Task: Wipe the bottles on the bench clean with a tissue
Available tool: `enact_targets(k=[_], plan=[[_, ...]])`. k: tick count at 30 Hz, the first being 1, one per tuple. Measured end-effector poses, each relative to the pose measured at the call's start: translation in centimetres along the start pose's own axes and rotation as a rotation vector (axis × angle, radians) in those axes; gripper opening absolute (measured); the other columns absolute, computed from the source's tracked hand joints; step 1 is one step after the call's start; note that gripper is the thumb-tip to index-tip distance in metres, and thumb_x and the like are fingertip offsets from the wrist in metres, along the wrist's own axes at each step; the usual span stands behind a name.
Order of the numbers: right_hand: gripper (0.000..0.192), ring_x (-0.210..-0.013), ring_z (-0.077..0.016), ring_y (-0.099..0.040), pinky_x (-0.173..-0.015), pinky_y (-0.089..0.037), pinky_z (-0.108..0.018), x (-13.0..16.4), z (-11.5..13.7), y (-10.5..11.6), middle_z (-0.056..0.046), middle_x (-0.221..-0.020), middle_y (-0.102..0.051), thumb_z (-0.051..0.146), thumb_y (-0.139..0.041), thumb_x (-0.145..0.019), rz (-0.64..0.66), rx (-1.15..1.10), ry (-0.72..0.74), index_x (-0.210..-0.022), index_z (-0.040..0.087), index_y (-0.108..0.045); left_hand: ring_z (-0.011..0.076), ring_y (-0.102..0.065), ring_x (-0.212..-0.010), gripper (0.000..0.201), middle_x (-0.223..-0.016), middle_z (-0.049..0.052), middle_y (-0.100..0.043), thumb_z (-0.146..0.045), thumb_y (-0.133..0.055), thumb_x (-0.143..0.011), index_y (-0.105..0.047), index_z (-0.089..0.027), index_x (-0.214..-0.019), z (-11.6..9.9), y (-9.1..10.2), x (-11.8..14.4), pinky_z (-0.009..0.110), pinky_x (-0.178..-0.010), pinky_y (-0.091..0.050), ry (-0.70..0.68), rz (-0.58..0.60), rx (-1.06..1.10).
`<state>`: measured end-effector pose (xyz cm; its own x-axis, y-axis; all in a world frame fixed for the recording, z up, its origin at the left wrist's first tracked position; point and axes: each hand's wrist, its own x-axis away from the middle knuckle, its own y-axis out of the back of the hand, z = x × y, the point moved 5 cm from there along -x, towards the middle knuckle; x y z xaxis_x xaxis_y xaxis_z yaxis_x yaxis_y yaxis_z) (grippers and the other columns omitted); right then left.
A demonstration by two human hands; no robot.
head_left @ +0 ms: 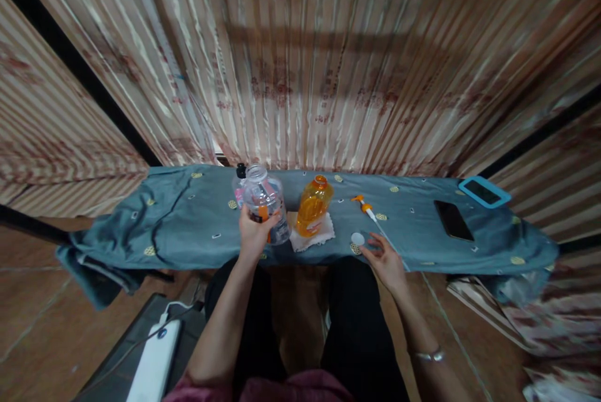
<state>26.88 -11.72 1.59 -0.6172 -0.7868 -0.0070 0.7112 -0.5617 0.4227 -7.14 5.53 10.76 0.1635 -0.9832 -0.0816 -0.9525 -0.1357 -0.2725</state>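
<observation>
My left hand [257, 230] is wrapped around a large clear plastic bottle [268, 192], whose uncapped mouth points up. Close behind it stands a smaller bottle with a black top [241, 171], partly hidden. To the right, an uncapped orange bottle [313, 205] with amber liquid rests on a folded white cloth [323, 238]. My right hand [385, 261] hovers over the front of the cloth-covered table, fingers apart. Just left of its fingertips is a round white disc [357, 238]. Beyond that hand lies an orange pump head with a long tube [367, 206].
A blue-green patterned cloth [197, 233] covers the narrow table. On its right are a black phone [453, 220] and a blue-framed device [484, 192]. A white power bank [154, 358] with a cable lies at lower left. Striped curtains [300, 76] hang behind.
</observation>
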Motion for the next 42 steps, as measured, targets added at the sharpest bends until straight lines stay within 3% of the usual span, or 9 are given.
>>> enact_targets(k=[3, 7, 18, 23, 28, 30, 33, 37, 42], plan=[[0.053, -0.085, -0.0193, -0.069, -0.09, -0.06, -0.047, -1.1, -0.3, -0.4, -0.007, -0.119, -0.071, 0.042, -0.082, -0.091, -0.015, 0.217, 0.035, -0.134, 0.018, -0.062, 0.0164, -0.07, -0.071, 0.064, -0.085, -0.001, -0.074, -0.031, -0.094, -0.043, -0.059, -0.02, -0.095, 0.6, -0.6, -1.1, 0.028, -0.071, -0.057, -0.05, 0.023, -0.063], [0.057, -0.09, -0.0213, -0.071, -0.093, -0.059, -0.048, -1.5, -0.6, -1.5, -0.008, -0.119, -0.071, 0.04, -0.081, -0.093, 0.021, 0.398, 0.05, -0.141, 0.018, -0.058, 0.0157, -0.067, -0.07, 0.062, -0.082, -0.003, -0.071, -0.034, -0.092, -0.045, -0.056, -0.021, -0.094, 1.6, -1.2, -2.1, 0.027, -0.067, -0.055, -0.085, 0.031, -0.122], [0.065, -0.097, -0.0228, -0.073, -0.095, -0.061, -0.048, -2.0, 0.0, -2.8, -0.011, -0.129, -0.069, 0.039, -0.078, -0.097, 0.043, 0.624, 0.057, -0.151, 0.018, -0.05, 0.0202, -0.069, -0.083, 0.059, -0.091, -0.001, -0.071, -0.032, -0.091, -0.051, -0.058, -0.022, -0.098, 3.9, -0.7, -3.5, 0.032, -0.08, -0.056, -0.14, 0.002, -0.309], [0.053, -0.098, -0.0228, -0.074, -0.096, -0.061, -0.047, -2.9, 0.9, -1.8, -0.008, -0.114, -0.073, 0.039, -0.071, -0.102, 0.026, 0.723, 0.065, -0.147, 0.016, -0.053, 0.0245, -0.073, -0.094, 0.061, -0.101, 0.002, -0.074, -0.028, -0.09, -0.052, -0.059, -0.023, -0.104, 4.8, -0.9, -3.1, 0.036, -0.087, -0.058, -0.136, 0.017, -0.389], [0.052, -0.12, -0.028, -0.069, -0.103, -0.058, -0.051, -5.2, 2.4, 0.3, -0.015, -0.143, -0.063, 0.038, -0.065, -0.106, -0.039, 0.858, 0.063, -0.15, 0.017, -0.05, 0.0267, -0.074, -0.1, 0.064, -0.107, 0.004, -0.075, -0.025, -0.09, -0.054, -0.059, -0.023, -0.11, 5.2, -1.0, -2.7, 0.037, -0.09, -0.059, -0.125, 0.045, -0.414], [0.052, -0.122, -0.0286, -0.068, -0.103, -0.058, -0.051, -6.3, 2.9, 0.6, -0.015, -0.146, -0.061, 0.041, -0.063, -0.106, -0.035, 0.914, 0.061, -0.151, 0.017, -0.05, 0.0267, -0.075, -0.099, 0.065, -0.106, 0.004, -0.075, -0.026, -0.09, -0.055, -0.059, -0.023, -0.111, 5.2, -0.8, -2.5, 0.037, -0.09, -0.059, -0.128, 0.056, -0.426], [0.05, -0.117, -0.0273, -0.07, -0.101, -0.059, -0.049, -7.9, 3.1, 0.4, -0.014, -0.136, -0.067, 0.045, -0.064, -0.105, 0.007, 1.002, 0.036, -0.145, 0.016, -0.055, 0.0278, -0.075, -0.1, 0.067, -0.106, 0.004, -0.075, -0.027, -0.092, -0.055, -0.058, -0.024, -0.113, 5.4, -0.3, -2.3, 0.04, -0.093, -0.059, -0.138, 0.046, -0.45], [0.032, -0.108, -0.0243, -0.073, -0.097, -0.06, -0.047, -9.5, 2.7, -0.6, -0.008, -0.117, -0.074, 0.04, -0.067, -0.104, 0.099, 1.101, 0.002, -0.124, 0.015, -0.068, 0.0299, -0.073, -0.107, 0.072, -0.113, 0.007, -0.075, -0.027, -0.092, -0.056, -0.058, -0.023, -0.12, 5.9, 0.1, -1.9, 0.046, -0.1, -0.057, -0.141, 0.048, -0.444], [0.024, -0.103, -0.0225, -0.073, -0.094, -0.061, -0.045, -10.1, 2.9, -0.7, -0.007, -0.111, -0.074, 0.036, -0.067, -0.105, 0.155, 1.142, 0.011, -0.116, 0.015, -0.07, 0.0339, -0.066, -0.128, 0.086, -0.131, 0.013, -0.07, -0.028, -0.093, -0.056, -0.056, -0.02, -0.132, 5.9, 0.5, -1.3, 0.05, -0.114, -0.05, -0.189, 0.06, -0.412]])
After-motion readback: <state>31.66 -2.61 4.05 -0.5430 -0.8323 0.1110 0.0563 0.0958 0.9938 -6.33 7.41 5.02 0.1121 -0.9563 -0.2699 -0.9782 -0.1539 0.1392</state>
